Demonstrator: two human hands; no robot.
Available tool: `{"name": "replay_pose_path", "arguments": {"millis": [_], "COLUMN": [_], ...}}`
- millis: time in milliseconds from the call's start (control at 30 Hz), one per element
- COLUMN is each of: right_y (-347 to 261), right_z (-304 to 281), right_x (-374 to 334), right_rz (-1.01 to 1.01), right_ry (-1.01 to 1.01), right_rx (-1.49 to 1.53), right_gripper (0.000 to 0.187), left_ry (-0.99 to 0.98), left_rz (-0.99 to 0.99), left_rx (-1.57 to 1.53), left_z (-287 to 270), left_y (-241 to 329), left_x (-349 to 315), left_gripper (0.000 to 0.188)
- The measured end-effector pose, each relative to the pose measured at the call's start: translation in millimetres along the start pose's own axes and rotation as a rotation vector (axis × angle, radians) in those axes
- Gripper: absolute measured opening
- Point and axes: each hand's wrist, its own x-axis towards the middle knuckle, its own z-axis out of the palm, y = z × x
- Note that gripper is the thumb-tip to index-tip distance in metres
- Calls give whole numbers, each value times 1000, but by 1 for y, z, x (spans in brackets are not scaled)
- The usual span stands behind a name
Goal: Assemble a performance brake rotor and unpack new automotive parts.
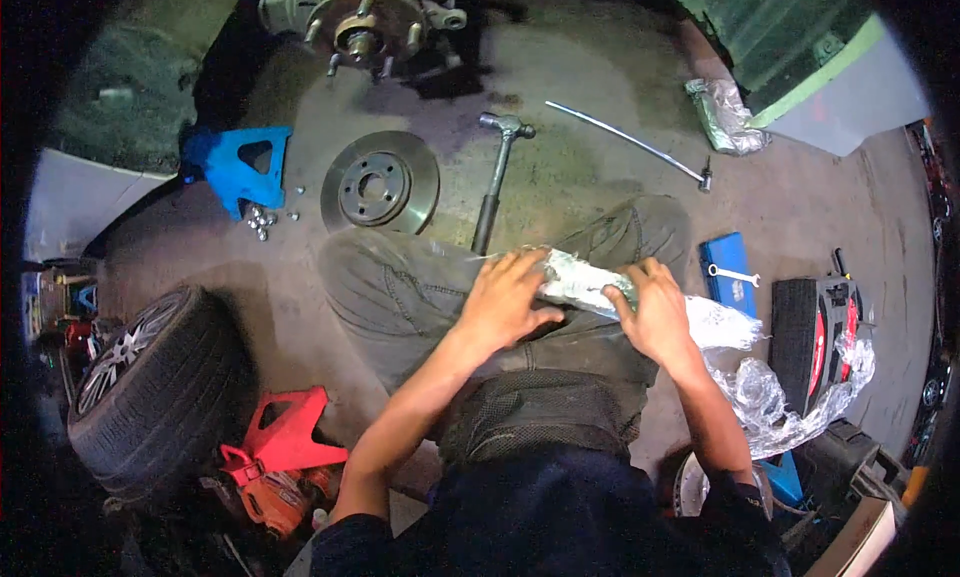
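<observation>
Across my lap lies a crumpled silver foil-like wrapping; whatever is inside it does not show. My left hand is closed over its left end, fingers bent over the far edge and thumb sticking out to the right. On the other end, my right hand grips with the thumb on top and the fingers behind. Just beyond my legs rest a brake disc and a ball-peen hammer, its handle end hidden by my knee.
A wheel hub stands exposed ahead. A long metal bar lies far right. Blue and red jack stands, lug nuts and a wheel are left. Right are a wrench on a blue box and loose shiny wrapping.
</observation>
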Motion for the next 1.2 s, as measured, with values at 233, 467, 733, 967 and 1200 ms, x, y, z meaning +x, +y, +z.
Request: {"name": "replay_pose_path", "arguments": {"millis": [233, 467, 733, 967, 1200], "right_y": [-6, -2, 4, 14, 5], "right_z": [1, 0, -8, -4, -4], "right_x": [9, 11, 17, 8, -8], "right_rz": [27, 25, 101, 48, -60], "right_ry": [8, 11, -58, 49, 46], "right_rx": [-52, 21, 82, 166, 148], "right_gripper": [28, 28, 30, 31, 28], "left_ry": [181, 203, 141, 529, -14], "left_rz": [-98, -245, -335, -716, -477], "left_rx": [-251, -573, -862, -942, -457], "left_z": [35, 28, 22, -24, -62], "left_y": [9, 8, -4, -20, -42], "left_x": [1, -1, 1, 17, 34], "left_gripper": [24, 16, 19, 9, 44]}}
